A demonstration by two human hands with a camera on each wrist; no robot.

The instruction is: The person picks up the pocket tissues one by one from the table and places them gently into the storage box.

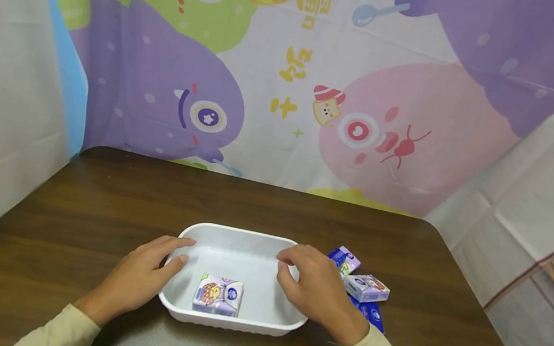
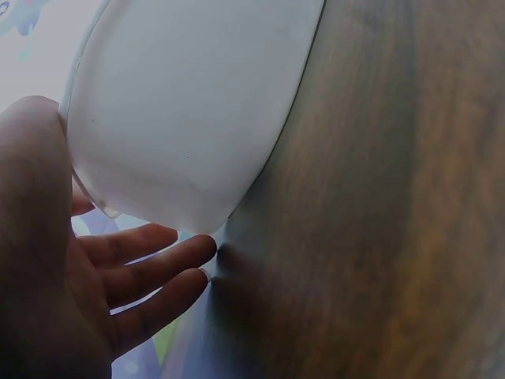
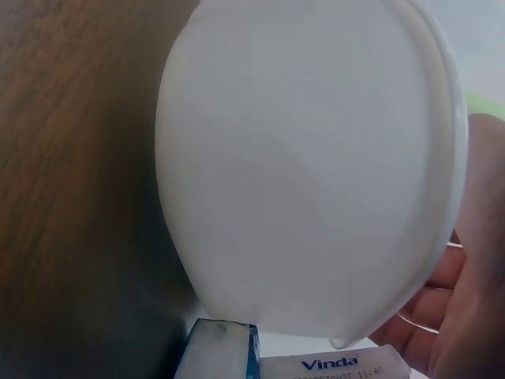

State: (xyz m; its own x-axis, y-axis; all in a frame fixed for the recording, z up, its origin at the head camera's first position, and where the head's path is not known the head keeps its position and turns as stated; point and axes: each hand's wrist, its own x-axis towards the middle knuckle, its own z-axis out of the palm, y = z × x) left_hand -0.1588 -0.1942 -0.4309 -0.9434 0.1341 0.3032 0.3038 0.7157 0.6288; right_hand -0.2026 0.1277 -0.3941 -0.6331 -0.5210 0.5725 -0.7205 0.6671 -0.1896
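Observation:
A white plastic basin (image 1: pixel 231 323) with rounded corners stands on the table. Inside it, at the front left, lies a purple and white tissue pack (image 1: pixel 218 296) with a cartoon print. My left hand (image 1: pixel 142 274) is at the basin's left side, thumb and index finger over the rim. In the left wrist view its other fingers (image 2: pixel 158 268) reach loosely past the basin's end. At the right side is my right hand (image 1: pixel 314 286), its thumb and index finger bent loosely over the rim. Whether either hand touches the basin is hard to tell.
Several tissue packs lie in a loose pile right of the basin: a purple and white one (image 1: pixel 368 288), a blue one (image 1: pixel 371 315) and a partly hidden one (image 1: pixel 348 260). A pack marked Vinda (image 3: pixel 339 365) shows near the right hand. Behind the dark wooden table (image 1: pixel 107 196) hangs a cartoon cloth (image 1: pixel 278 156).

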